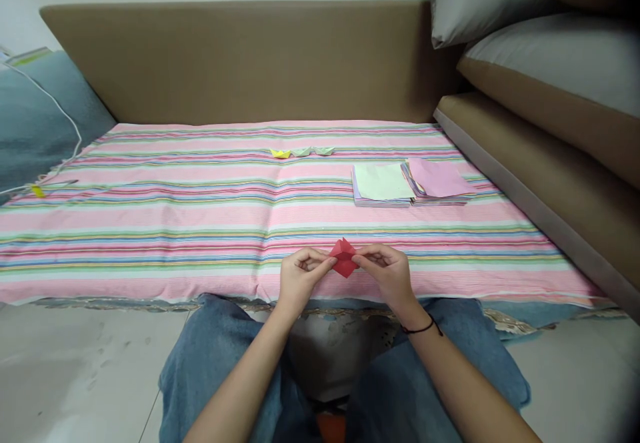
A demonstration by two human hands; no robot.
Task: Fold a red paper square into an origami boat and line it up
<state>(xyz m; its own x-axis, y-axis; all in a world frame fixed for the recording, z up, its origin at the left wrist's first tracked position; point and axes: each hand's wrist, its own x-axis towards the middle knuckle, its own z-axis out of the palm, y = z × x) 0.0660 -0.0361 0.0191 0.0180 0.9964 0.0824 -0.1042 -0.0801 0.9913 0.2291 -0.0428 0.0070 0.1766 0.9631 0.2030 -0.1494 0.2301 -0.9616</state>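
A piece of folded red paper (344,266) is held up between my two hands over the front part of the striped cloth (210,216). It has a diamond outline with a pocket-like opening in the middle and a pointed tip at the top. My left hand (304,271) pinches its left corner between thumb and fingers. On the opposite corner, my right hand (389,271) pinches it the same way, a dark cord around that wrist. Farther back, a yellow paper boat (281,154) and two pale green paper boats (301,152) sit in a row.
Two stacks of paper lie right of centre, one topped by a light green sheet (383,182), the other by a pink sheet (443,178). Cushions (550,70) pile up along the right side. A brown backrest (250,63) closes the rear. A white cable (65,113) runs at left.
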